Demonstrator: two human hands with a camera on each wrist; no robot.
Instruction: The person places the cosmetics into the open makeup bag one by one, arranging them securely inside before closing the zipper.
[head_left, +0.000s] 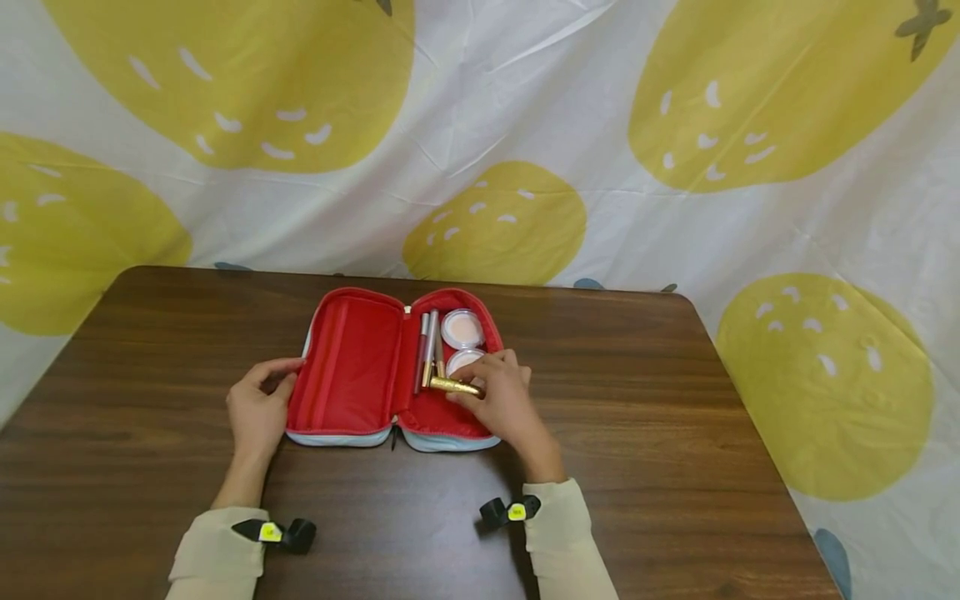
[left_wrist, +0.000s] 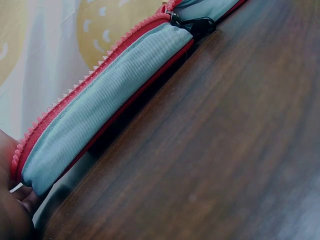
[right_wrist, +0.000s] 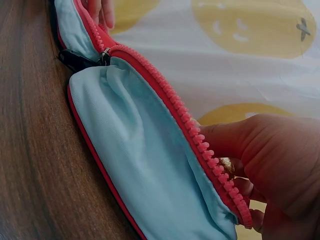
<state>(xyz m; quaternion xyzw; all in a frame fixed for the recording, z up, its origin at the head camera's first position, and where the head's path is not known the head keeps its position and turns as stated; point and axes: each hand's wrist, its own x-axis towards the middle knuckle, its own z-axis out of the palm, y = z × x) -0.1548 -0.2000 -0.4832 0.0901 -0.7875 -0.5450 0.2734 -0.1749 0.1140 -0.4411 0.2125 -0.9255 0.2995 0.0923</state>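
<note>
A zip-up cosmetic pouch (head_left: 352, 367), red inside and pale blue outside, lies spread open on the table. At its left edge my left hand (head_left: 257, 408) pinches the rim, with fingers tucked under the corner in the left wrist view. Over the right half, my right hand (head_left: 506, 400) holds a shiny gold tube (head_left: 453, 386) by one end, tilted across the lower ends of several slim makeup tubes (head_left: 430, 342). Beside those tubes is a round compact (head_left: 462, 329); a second compact (head_left: 463, 358) below it is partly hidden by my right hand.
The dark wooden table (head_left: 637, 433) extends around the pouch. A white cloth with yellow fruit prints (head_left: 495, 225) hangs behind the far edge. A black zipper pull (right_wrist: 77, 61) hangs at the pouch's front fold. Each wrist wears a small black camera.
</note>
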